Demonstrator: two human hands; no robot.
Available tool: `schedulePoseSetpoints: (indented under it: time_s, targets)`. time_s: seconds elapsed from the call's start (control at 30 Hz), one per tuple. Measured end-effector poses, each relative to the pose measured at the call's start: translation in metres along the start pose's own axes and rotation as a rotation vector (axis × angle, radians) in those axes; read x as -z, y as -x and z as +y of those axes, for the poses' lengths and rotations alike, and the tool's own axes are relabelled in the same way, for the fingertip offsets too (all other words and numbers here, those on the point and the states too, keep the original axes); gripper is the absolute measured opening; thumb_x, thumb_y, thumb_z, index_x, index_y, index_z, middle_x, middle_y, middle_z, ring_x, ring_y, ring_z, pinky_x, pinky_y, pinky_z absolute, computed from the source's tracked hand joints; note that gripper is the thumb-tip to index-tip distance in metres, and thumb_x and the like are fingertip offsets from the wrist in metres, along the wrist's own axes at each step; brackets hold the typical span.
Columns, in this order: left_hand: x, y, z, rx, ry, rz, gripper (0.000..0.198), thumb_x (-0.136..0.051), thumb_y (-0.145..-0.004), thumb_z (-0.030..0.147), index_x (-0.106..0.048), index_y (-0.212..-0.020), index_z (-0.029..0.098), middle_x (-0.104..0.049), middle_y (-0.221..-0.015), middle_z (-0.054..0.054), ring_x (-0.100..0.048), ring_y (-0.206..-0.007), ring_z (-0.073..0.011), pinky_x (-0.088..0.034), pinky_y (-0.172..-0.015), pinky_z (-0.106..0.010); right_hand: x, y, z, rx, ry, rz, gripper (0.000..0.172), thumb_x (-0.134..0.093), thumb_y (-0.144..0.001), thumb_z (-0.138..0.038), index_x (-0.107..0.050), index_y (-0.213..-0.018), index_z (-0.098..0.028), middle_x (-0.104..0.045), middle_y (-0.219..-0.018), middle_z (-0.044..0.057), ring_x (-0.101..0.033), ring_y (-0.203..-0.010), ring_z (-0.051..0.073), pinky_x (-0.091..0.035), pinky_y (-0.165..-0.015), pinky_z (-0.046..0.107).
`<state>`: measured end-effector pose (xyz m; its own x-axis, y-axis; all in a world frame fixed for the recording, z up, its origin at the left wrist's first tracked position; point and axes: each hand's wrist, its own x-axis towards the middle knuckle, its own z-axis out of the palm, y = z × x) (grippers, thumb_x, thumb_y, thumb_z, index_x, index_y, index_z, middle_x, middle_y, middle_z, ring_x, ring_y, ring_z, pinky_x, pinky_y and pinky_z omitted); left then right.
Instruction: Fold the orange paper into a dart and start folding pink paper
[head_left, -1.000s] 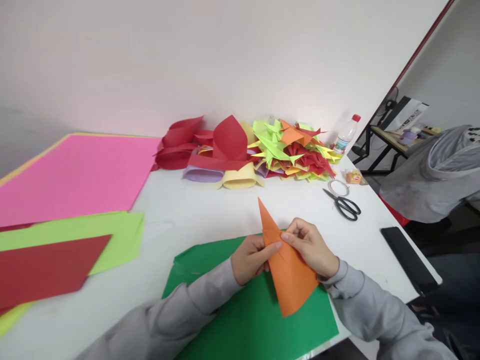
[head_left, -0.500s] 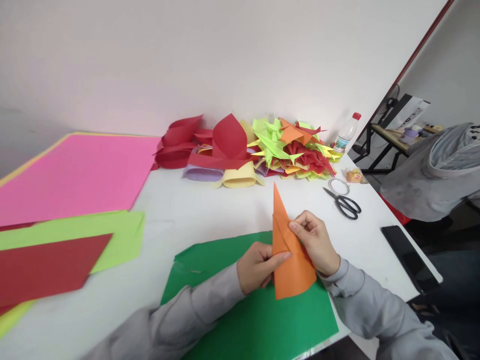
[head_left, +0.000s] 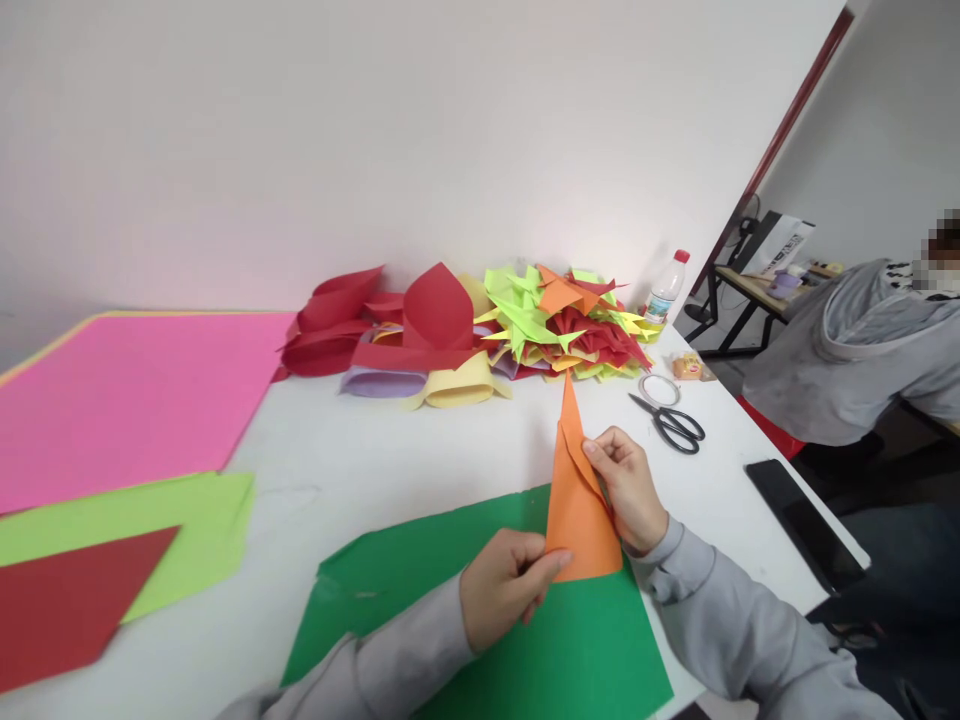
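Observation:
An orange paper cone [head_left: 581,525] stands point up between my hands, above a green sheet [head_left: 420,540] on the white table. My left hand [head_left: 510,585] pinches its lower left edge between thumb and fingers. Higher up on the other side, my right hand [head_left: 626,485] grips the cone, thumb in front near a slanting overlapped flap. The fingers behind the paper are partly hidden.
Black-handled scissors [head_left: 671,425], a tape roll [head_left: 660,390] and a phone [head_left: 806,525] lie to the right. Folded paper shapes [head_left: 540,320] and a bottle [head_left: 666,288] line the wall. Pink sheets [head_left: 150,400] lie left. A person [head_left: 832,350] sits beyond the table's right edge.
My left hand has slid down from the cone's middle to its lower edge. The cone has turned slightly, and its overlapped flap now faces right by my right thumb. The view has shifted.

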<state>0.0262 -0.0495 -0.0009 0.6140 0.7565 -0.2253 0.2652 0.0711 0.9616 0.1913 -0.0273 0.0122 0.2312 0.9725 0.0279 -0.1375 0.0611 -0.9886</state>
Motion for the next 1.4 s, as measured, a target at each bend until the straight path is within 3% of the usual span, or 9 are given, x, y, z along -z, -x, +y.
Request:
schedulePoseSetpoints:
  time_s: [0.17, 0.27, 0.47, 0.57, 0.73, 0.83, 0.97, 1.17, 1.4]
  targets:
    - [0.002, 0.000, 0.001, 0.016, 0.085, 0.021, 0.055, -0.057, -0.070, 0.062, -0.040, -0.037, 0.022, -0.038, -0.028, 0.004, -0.029, -0.027, -0.0069, -0.021, -0.034, -0.022, 0.002, -0.003, 0.000, 0.033, 0.017, 0.031, 0.038, -0.072, -0.072, -0.047, -0.047, -0.066, -0.019, -0.045, -0.060, -0.007, -0.038, -0.057, 0.008, -0.031, -0.057, 0.022]
    - [0.008, -0.006, -0.002, 0.006, 0.211, 0.100, 0.057, -0.062, -0.066, 0.065, -0.042, -0.038, 0.020, -0.038, -0.028, 0.005, -0.026, -0.026, -0.0056, -0.016, -0.032, -0.022, 0.000, 0.001, -0.001, -0.010, 0.012, -0.047, 0.039, -0.073, -0.071, -0.047, -0.048, -0.067, -0.018, -0.048, -0.059, -0.007, -0.039, -0.056, 0.008, -0.031, -0.055, 0.022]
    - [0.018, -0.014, -0.002, -0.063, 0.407, 0.223, 0.052, -0.069, -0.063, 0.064, -0.061, -0.065, 0.013, -0.062, -0.061, -0.002, -0.052, -0.055, -0.0133, -0.041, -0.050, -0.024, -0.012, 0.023, 0.007, -0.100, 0.083, -0.275, 0.039, -0.070, -0.074, -0.051, -0.050, -0.069, -0.018, -0.049, -0.060, -0.005, -0.040, -0.055, 0.009, -0.030, -0.053, 0.022]
    - [0.017, -0.011, -0.002, -0.042, 0.474, 0.200, 0.052, -0.070, -0.064, 0.063, -0.063, -0.070, 0.012, -0.063, -0.067, -0.004, -0.055, -0.062, -0.0161, -0.043, -0.054, -0.026, -0.014, 0.026, 0.009, -0.136, 0.072, -0.309, 0.041, -0.071, -0.073, -0.051, -0.049, -0.067, -0.018, -0.046, -0.056, -0.006, -0.036, -0.052, 0.008, -0.026, -0.051, 0.022]
    - [0.015, -0.007, 0.002, 0.010, 0.579, 0.106, 0.055, -0.074, -0.057, 0.065, -0.059, -0.067, 0.013, -0.056, -0.056, 0.000, -0.050, -0.052, -0.0124, -0.038, -0.049, -0.024, -0.011, 0.023, 0.003, -0.335, -0.096, -0.428, 0.040, -0.074, -0.070, -0.049, -0.047, -0.066, -0.019, -0.043, -0.050, -0.008, -0.033, -0.047, 0.007, -0.022, -0.047, 0.021]
    - [0.015, -0.004, 0.007, 0.042, 0.615, 0.067, 0.056, -0.074, -0.056, 0.065, -0.059, -0.070, 0.013, -0.056, -0.055, 0.001, -0.050, -0.050, -0.0121, -0.037, -0.047, -0.023, -0.012, 0.023, 0.001, -0.351, -0.052, -0.479, 0.043, -0.069, -0.073, -0.056, -0.048, -0.065, -0.019, -0.041, -0.051, -0.007, -0.031, -0.047, 0.007, -0.021, -0.047, 0.022]
    - [0.016, -0.005, 0.009, 0.038, 0.610, 0.067, 0.056, -0.074, -0.056, 0.066, -0.058, -0.066, 0.014, -0.051, -0.051, 0.003, -0.046, -0.048, -0.0108, -0.035, -0.047, -0.023, -0.013, 0.022, 0.001, -0.223, 0.122, -0.491, 0.052, -0.063, -0.071, -0.068, -0.048, -0.063, -0.018, -0.040, -0.053, -0.007, -0.031, -0.050, 0.007, -0.022, -0.048, 0.022]
    - [0.023, -0.010, 0.002, -0.050, 0.391, 0.302, 0.061, -0.064, -0.061, 0.074, -0.041, -0.050, 0.018, -0.030, -0.041, 0.008, -0.027, -0.041, -0.0064, -0.018, -0.042, -0.022, -0.011, 0.022, -0.001, -0.156, 0.234, -0.531, 0.053, -0.059, -0.074, -0.068, -0.046, -0.062, -0.018, -0.038, -0.053, -0.007, -0.028, -0.048, 0.006, -0.020, -0.046, 0.022]
    - [0.025, -0.005, 0.005, -0.057, 0.301, 0.301, 0.062, -0.056, -0.064, 0.078, -0.037, -0.049, 0.021, -0.030, -0.040, 0.008, -0.025, -0.040, -0.0068, -0.015, -0.041, -0.024, -0.011, 0.022, 0.002, -0.211, 0.188, -0.571, 0.054, -0.061, -0.073, -0.069, -0.046, -0.061, -0.018, -0.039, -0.050, -0.008, -0.028, -0.046, 0.005, -0.020, -0.044, 0.021]
